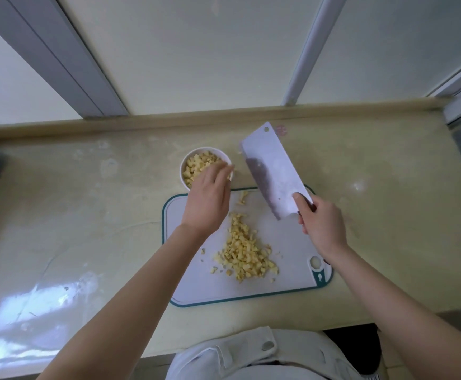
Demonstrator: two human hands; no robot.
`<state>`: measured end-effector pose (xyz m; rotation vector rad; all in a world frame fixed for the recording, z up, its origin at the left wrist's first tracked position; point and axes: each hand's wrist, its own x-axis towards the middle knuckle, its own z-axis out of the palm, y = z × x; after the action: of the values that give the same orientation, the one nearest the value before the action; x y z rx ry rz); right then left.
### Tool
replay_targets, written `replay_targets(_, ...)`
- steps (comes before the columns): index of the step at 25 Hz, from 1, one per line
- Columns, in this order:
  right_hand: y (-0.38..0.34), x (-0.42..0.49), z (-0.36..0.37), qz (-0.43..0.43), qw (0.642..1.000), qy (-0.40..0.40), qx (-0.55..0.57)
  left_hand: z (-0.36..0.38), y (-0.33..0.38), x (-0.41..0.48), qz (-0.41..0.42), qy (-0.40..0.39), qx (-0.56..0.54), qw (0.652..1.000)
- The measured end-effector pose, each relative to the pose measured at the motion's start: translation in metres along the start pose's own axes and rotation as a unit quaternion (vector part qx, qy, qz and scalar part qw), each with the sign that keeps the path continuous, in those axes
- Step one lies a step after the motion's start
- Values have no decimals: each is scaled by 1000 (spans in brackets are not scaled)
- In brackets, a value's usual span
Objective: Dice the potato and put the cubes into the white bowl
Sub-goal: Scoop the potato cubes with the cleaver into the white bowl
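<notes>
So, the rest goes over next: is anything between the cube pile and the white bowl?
Only the left hand, over the white bowl's near rim, lies on the path from the cube pile; the cleaver is held off to the right.

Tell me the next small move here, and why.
Probably bring the left hand back from the white bowl to the pile of potato cubes on the cutting board for another scoop: many cubes remain there, and the right hand holds the cleaver clear.
</notes>
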<state>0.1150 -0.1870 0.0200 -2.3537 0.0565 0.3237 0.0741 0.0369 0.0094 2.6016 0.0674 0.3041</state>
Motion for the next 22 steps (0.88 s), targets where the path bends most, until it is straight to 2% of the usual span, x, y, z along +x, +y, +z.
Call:
replay_targets(2, 15, -6, -8, -3, 999, 19, -46, 10, 5, -14, 57, -44, -10, 997)
replay_targets(3, 22, -9, -10, -6, 997, 26, -69, 16, 6, -18, 56, -87, -4, 995)
replay_targets(6, 40, -17, -15, -7, 992, 41, -122, 34, 9, -20, -9, -196, 23, 980)
replay_targets(9, 51, -23, -13, -7, 988, 42, -146, 45, 7, -24, -30, -241, 29, 970)
replay_targets(12, 54, -29, -14, -36, 984, 42, -170, 46, 6, -44, -15, -242, -15, 970)
replay_targets(14, 55, -34, -12, -71, 977, 43, -199, 44, 3, -59, 12, -210, -25, 977)
replay_targets(16, 57, -40, -8, -124, 966, 52, -222, 42, -5, -70, -5, -158, 1, 987)
replay_targets(19, 57, -49, -2, -185, 947, 39, -259, 37, -18, -86, -136, -100, 59, 984)
replay_targets(22, 62, -60, 1, -233, 928, 30, -288, 38, -24, -101, -253, -121, 54, 958)
